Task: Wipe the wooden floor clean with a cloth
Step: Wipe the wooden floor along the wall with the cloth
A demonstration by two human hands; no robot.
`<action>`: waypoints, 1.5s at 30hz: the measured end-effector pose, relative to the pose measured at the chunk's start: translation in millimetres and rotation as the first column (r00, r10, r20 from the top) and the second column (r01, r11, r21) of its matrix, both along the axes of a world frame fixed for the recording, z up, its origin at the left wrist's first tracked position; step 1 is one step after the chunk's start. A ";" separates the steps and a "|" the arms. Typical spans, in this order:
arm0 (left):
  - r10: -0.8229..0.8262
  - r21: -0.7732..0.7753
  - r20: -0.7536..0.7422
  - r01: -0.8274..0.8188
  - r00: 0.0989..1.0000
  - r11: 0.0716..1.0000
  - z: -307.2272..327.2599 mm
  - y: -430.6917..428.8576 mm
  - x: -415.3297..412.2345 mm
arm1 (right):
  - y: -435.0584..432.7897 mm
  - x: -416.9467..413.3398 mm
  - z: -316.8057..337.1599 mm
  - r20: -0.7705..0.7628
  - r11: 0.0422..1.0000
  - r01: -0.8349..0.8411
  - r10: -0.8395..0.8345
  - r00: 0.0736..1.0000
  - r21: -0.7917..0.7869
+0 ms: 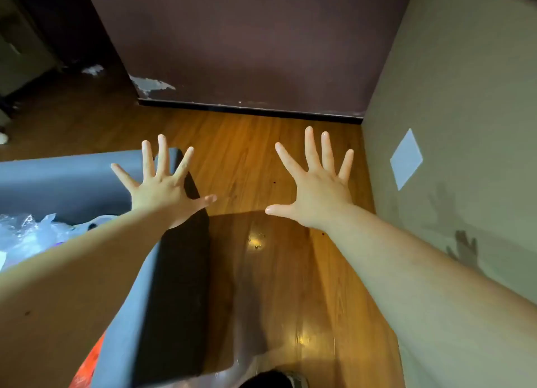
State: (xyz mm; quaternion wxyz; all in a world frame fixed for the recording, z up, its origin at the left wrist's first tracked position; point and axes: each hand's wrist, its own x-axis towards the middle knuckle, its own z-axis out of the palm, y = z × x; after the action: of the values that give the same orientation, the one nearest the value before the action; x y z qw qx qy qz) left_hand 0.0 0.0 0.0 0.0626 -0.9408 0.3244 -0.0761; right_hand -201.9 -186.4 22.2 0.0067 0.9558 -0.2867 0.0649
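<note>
Fingers (162, 155) of the left hand (158, 191) and of the right hand (319, 196) are spread wide and straight and hold nothing; both hands are in the air above the glossy brown wooden floor (261, 143). No cloth is visible, so I cannot say where it lies. I expect a cloth to be light, soft and limp, best bunched under a flat palm so that it does not fold away. The floor looks smooth, probably slippery when wet, with small dark specks (274, 182) between the hands. It ends at a black skirting board (250, 108) under a dark maroon wall (247, 39). A beige wall (450, 97) with a white square patch (406, 158) closes the right side. A grey plastic bin (72, 181) holding clear plastic bags (26, 230) stands under the left arm.
</note>
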 end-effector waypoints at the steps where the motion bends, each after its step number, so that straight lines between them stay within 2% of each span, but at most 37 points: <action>1: 0.014 0.041 0.010 -0.014 1.000 0.999 -0.9 3.3 0.6 | 3.0 2.0 -2.4 -0.004 1.000 -0.013 0.013 1.000 -0.009; 7: 0.014 0.027 0.043 -0.015 0.999 1.000 -15.0 20.2 9.4 | 7.0 7.7 -18.6 0.005 0.998 -0.044 0.044 0.999 -0.032; 19: 0.026 0.044 0.000 -0.026 1.000 0.999 -25.4 25.2 4.9 | 8.5 2.6 -29.2 -0.018 0.999 -0.051 0.051 0.999 -0.013; 25: -0.047 0.045 -0.027 0.048 0.999 0.998 -21.2 -4.8 -11.5 | -5.2 -28.6 -35.6 -0.035 0.999 0.031 -0.030 0.999 0.023; 30: -0.162 0.060 -0.070 0.167 0.984 0.984 -26.1 -55.2 -35.9 | -36.6 -88.6 -44.8 -0.138 0.979 0.192 -0.180 0.974 0.076; 37: -0.461 0.058 -0.070 0.465 0.884 0.883 -44.6 -173.5 -86.8 | -73.5 -186.3 -59.4 -0.258 0.843 0.511 -0.462 0.848 0.168; 41: -0.620 0.075 -0.098 0.627 0.779 0.775 -50.9 -239.3 -144.7 | -70.9 -259.5 -72.1 -0.296 0.692 0.693 -0.631 0.717 0.203; 45: -0.729 0.126 -0.178 0.750 0.661 0.649 -52.5 -270.4 -223.7 | -43.5 -331.2 -91.1 -0.353 0.554 0.806 -0.725 0.591 0.209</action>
State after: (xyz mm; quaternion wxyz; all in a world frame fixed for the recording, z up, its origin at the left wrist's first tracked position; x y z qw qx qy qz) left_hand -223.7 -270.4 -52.5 0.0966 -0.7188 0.6884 -0.0113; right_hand -533.2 -229.9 -68.9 -0.1020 0.7186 -0.6798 -0.1052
